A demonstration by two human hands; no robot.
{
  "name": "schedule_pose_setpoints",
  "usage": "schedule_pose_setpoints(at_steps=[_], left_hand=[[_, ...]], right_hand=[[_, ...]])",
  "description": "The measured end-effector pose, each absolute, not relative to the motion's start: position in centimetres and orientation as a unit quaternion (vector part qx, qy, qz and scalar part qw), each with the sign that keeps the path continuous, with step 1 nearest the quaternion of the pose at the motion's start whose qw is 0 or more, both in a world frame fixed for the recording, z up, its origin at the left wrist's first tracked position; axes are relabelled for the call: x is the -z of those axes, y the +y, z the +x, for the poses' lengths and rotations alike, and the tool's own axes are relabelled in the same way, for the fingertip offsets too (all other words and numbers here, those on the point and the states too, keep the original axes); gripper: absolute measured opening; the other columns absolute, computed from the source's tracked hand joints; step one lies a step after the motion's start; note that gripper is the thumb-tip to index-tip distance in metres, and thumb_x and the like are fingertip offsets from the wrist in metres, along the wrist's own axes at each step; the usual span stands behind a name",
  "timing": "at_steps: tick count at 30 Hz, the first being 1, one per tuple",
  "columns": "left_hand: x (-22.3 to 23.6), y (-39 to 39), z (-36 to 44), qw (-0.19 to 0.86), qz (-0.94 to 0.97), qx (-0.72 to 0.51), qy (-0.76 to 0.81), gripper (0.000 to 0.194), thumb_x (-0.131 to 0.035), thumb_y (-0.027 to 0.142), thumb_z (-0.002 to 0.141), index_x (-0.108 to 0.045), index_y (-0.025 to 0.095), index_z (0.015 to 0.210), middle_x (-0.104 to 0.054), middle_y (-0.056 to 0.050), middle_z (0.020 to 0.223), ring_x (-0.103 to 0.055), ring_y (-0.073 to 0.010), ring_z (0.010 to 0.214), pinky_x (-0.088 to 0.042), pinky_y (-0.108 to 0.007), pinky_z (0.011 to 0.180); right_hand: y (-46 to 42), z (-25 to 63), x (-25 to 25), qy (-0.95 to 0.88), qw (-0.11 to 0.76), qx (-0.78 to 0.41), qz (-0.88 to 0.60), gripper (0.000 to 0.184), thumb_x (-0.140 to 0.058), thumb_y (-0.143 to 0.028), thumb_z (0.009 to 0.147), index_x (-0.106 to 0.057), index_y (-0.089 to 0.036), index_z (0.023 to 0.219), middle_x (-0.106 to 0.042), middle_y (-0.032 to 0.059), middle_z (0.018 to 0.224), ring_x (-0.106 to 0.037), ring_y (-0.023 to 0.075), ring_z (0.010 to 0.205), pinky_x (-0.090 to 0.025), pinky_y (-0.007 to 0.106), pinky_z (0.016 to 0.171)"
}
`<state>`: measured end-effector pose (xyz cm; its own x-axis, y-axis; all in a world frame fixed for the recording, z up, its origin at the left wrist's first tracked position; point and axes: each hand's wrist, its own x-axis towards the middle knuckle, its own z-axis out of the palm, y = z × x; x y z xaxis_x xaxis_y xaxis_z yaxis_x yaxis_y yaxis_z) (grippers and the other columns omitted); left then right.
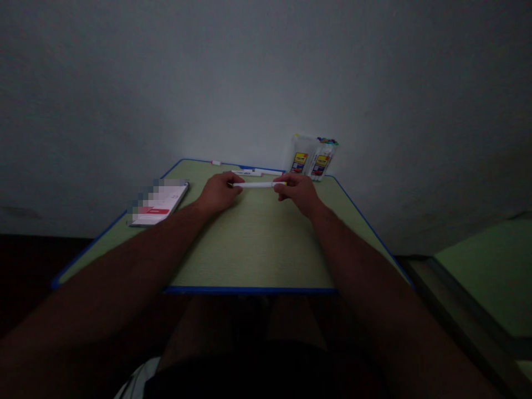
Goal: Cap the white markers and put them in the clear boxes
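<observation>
A white marker pen (256,185) lies level between my two hands, above the far half of the table. My left hand (220,190) pinches its left end, which is dark at the tip. Closed on the right end, where a bit of yellow shows, is my right hand (297,191). Just beyond the marker, more white pens (245,173) lie along the table's back edge, with a small pink-and-white piece (216,163) farther left. Two clear packs (300,155) with yellow labels stand behind my right hand; the right-hand pack (324,159) has several coloured marker ends at its top.
The pale green table (253,249) has a blue rim and stands against a grey wall (249,83). A white-and-red book or box (160,205), partly blurred out, lies at the left edge. My legs are under the table's front edge.
</observation>
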<state>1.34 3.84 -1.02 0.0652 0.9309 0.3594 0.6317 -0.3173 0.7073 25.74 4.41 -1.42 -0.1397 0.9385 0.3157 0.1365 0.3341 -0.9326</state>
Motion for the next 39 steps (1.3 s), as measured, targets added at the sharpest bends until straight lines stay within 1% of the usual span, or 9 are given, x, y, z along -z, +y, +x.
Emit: schedule_pose_setpoints(at_steps=[5,7,10,15,20,26,29,32,39], left_hand=[[1.4,4.0,1.3,0.198,0.708,-0.406,0.544,0.017,-0.068,0.026,0.074,-0.074,0.019,0.089,-0.065,-0.002,0.071,-0.056,-0.0178,0.067,-0.043,-0.031,0.066],[1.6,4.2,1.3,0.212,0.704,-0.412,0.539,0.02,-0.068,0.028,0.075,-0.073,0.019,0.091,-0.066,-0.002,0.073,-0.057,-0.0177,0.067,-0.042,-0.03,0.064],[1.6,4.2,1.4,0.214,0.704,-0.416,0.534,0.02,-0.068,0.029,0.074,-0.073,0.019,0.092,-0.065,-0.002,0.073,-0.056,-0.0174,0.067,-0.042,-0.029,0.063],[0.7,3.5,1.9,0.207,0.701,-0.444,0.518,0.022,-0.07,0.03,0.075,-0.073,0.018,0.093,-0.059,0.001,0.066,-0.052,-0.0151,0.063,-0.039,-0.028,0.062],[0.3,2.7,2.7,0.187,0.715,-0.463,0.489,0.024,-0.074,0.033,0.074,-0.075,0.018,0.092,-0.056,0.002,0.065,-0.047,-0.0133,0.061,-0.036,-0.028,0.06],[0.3,2.8,2.8,0.183,0.714,-0.443,0.511,0.024,-0.074,0.032,0.073,-0.076,0.019,0.093,-0.057,0.002,0.065,-0.048,-0.0139,0.061,-0.037,-0.028,0.061],[0.6,3.1,2.2,0.178,0.724,-0.409,0.526,0.019,-0.074,0.03,0.073,-0.077,0.019,0.088,-0.061,0.001,0.066,-0.051,-0.015,0.062,-0.038,-0.03,0.063],[1.1,3.5,1.7,0.186,0.73,-0.378,0.539,0.014,-0.074,0.028,0.073,-0.078,0.02,0.084,-0.063,-0.001,0.066,-0.053,-0.0162,0.062,-0.039,-0.031,0.063],[1.5,3.7,1.4,0.232,0.72,-0.389,0.526,0.018,-0.074,0.03,0.071,-0.076,0.017,0.084,-0.066,-0.002,0.069,-0.055,-0.0163,0.063,-0.04,-0.029,0.059]], right_hand=[[4.4,26.0,1.2,-0.593,0.521,-0.447,-0.422,0.024,-0.078,-0.033,0.072,-0.073,-0.017,0.09,-0.071,0.0011,0.069,-0.062,0.0113,0.054,-0.058,0.027,0.055],[4.6,26.1,1.2,-0.572,0.529,-0.455,-0.431,0.022,-0.077,-0.03,0.073,-0.071,-0.017,0.091,-0.072,0.0014,0.07,-0.064,0.012,0.055,-0.058,0.027,0.056],[4.8,26.3,1.3,-0.552,0.533,-0.459,-0.447,0.017,-0.076,-0.025,0.075,-0.067,-0.017,0.087,-0.072,0.0014,0.07,-0.067,0.013,0.057,-0.058,0.026,0.054],[5.1,26.6,1.7,-0.544,0.494,-0.455,-0.503,0.008,-0.074,-0.018,0.08,-0.069,-0.017,0.086,-0.07,0.0015,0.068,-0.064,0.011,0.054,-0.056,0.023,0.051],[5.2,26.6,2.1,-0.539,0.464,-0.449,-0.54,0.006,-0.07,-0.012,0.084,-0.072,-0.015,0.089,-0.071,0.0034,0.069,-0.062,0.0104,0.051,-0.054,0.022,0.047],[5.1,26.6,1.9,-0.541,0.464,-0.445,-0.542,0.009,-0.07,-0.009,0.081,-0.072,-0.015,0.089,-0.071,0.0034,0.07,-0.062,0.0108,0.051,-0.054,0.022,0.045],[5.0,26.7,1.8,-0.556,0.458,-0.435,-0.541,0.009,-0.069,-0.007,0.081,-0.073,-0.014,0.086,-0.068,0.0018,0.066,-0.061,0.0101,0.049,-0.055,0.022,0.045],[4.9,26.9,1.8,-0.566,0.446,-0.439,-0.536,0.006,-0.069,-0.007,0.081,-0.072,-0.013,0.081,-0.068,0.0022,0.064,-0.061,0.0106,0.048,-0.055,0.023,0.045],[4.7,27.3,1.3,-0.564,0.444,-0.466,-0.518,0.007,-0.071,-0.006,0.079,-0.071,-0.012,0.076,-0.069,0.0033,0.062,-0.062,0.0118,0.046,-0.055,0.023,0.046]])
